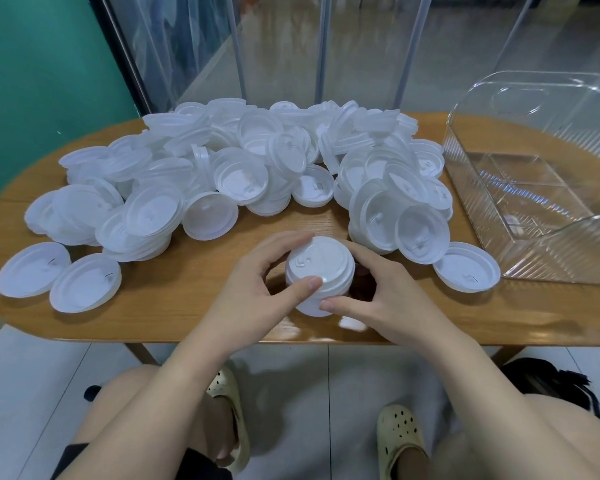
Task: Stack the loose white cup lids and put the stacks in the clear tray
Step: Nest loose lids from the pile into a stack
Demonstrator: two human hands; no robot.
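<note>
A short stack of white cup lids stands upright on the wooden table near its front edge. My left hand grips the stack from the left, thumb on its front rim and fingers curled round the back. My right hand holds it from the right, thumb at the lower front. A large heap of loose white lids covers the middle and back of the table. The clear tray stands at the right, nothing inside it.
Two single lids lie at the front left and one lid lies by the tray's near corner. The table's front edge runs just below my hands. Transparent panels and a green wall rise behind the table.
</note>
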